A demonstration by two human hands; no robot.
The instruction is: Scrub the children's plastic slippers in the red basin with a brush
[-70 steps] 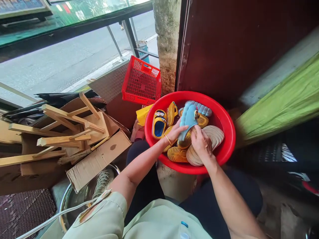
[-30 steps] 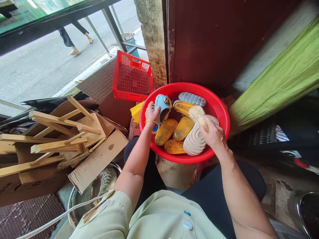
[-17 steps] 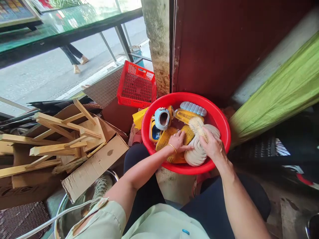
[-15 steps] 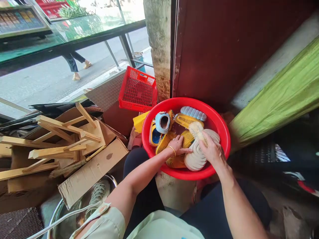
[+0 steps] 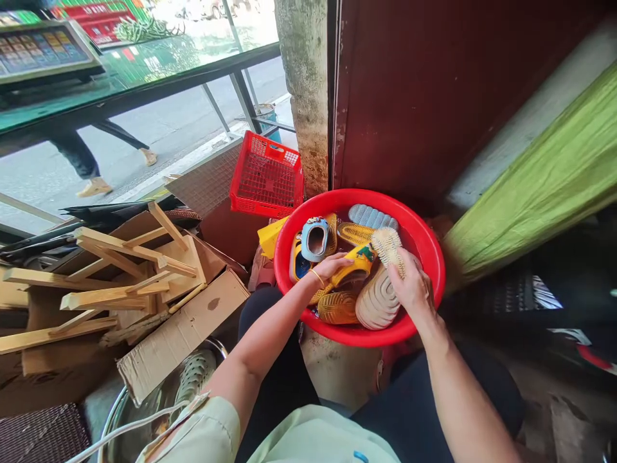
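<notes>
My left hand (image 5: 332, 267) is closed on a yellow slip-on shoe (image 5: 354, 269) with a green figure on its top, tilted over the red basin (image 5: 436, 283). In my right hand (image 5: 412, 283) is a scrub brush (image 5: 385, 243) with pale bristles turned up, near the shoe's toe. Below that hand lies a cream shoe sole (image 5: 378, 305), next to a brownish-yellow sole (image 5: 338, 307). A light blue shoe (image 5: 315, 239) rests at the basin's left. Farther back are a yellow sole (image 5: 354, 233) and a grey-blue sole (image 5: 372, 217). Some water shows among the shoes.
A red plastic crate (image 5: 267, 173) stands behind the basin. Wooden stool legs (image 5: 120, 276) and cardboard (image 5: 187, 328) crowd the left. A metal bowl (image 5: 113, 411) holds a pale shoe (image 5: 195, 373). Green cloth (image 5: 540, 186) hangs at the right. Outside, a person's legs (image 5: 80, 154) show.
My left hand has lifted the yellow shoe, which now shows its top with the green figure. The brush has shifted slightly beside it. The person outside has walked left.
</notes>
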